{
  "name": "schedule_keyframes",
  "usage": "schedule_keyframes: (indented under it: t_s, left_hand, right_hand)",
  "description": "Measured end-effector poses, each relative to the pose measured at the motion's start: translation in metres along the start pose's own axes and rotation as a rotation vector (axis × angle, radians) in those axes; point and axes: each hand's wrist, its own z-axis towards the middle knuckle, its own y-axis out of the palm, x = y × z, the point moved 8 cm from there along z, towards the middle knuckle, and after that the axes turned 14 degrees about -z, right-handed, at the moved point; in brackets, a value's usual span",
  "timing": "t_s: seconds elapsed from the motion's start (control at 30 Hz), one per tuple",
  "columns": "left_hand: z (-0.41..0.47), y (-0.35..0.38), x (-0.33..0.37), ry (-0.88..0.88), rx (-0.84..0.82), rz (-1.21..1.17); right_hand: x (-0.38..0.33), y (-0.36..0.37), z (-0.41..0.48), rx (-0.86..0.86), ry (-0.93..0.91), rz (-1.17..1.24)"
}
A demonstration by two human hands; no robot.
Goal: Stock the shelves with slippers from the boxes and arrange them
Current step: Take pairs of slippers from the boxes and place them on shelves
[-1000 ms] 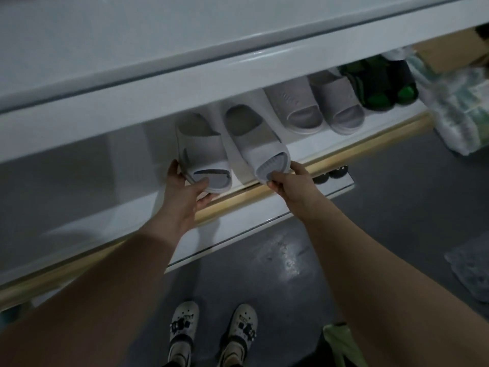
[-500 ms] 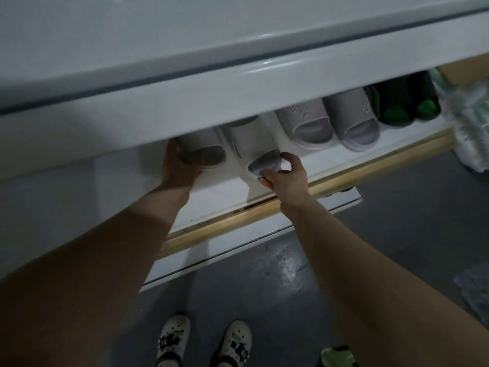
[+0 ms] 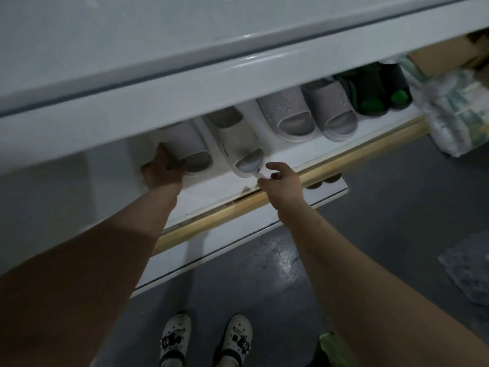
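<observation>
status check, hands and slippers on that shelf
Left hand grips left pale slipper. Right hand open at second slipper toe. Both on shelf; grey pair alongside, apart.

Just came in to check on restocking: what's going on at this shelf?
A person is setting two pale slippers on the white shelf. The left hand grips the left slipper at its toe end. The right hand is at the toe of the right slipper; whether it pinches anything is unclear. Grey slippers and a dark green pair sit farther right.

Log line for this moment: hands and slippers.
stage: arranging pair | left hand: grips left white slipper toe | right hand: at right white slipper toe, contact unclear | both on white shelf
</observation>
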Motion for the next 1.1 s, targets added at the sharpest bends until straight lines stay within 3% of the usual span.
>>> schedule_keyframes:
  t_s: [0.2,0.4,0.73,1.1]
  left_hand:
    - [-0.005,0.018,0.005,-0.115,-0.111,-0.142]
    - [-0.047,0.015,0.025,-0.050,-0.160,-0.159]
    - [-0.173,0.020,0.083,-0.003,-0.568,-0.195]
    - [-0.326,0.038,0.145,0.162,-1.002,-0.171]
  right_hand:
    - [0.011,-0.003,-0.029,-0.051,-0.020,0.064]
    - [0.013,-0.012,-0.061,-0.013,0.000,0.105]
    - [-0.007,-0.058,-0.152,0.114,0.008,0.189]
    - [0.042,-0.137,-0.291,0.370,0.114,0.298]
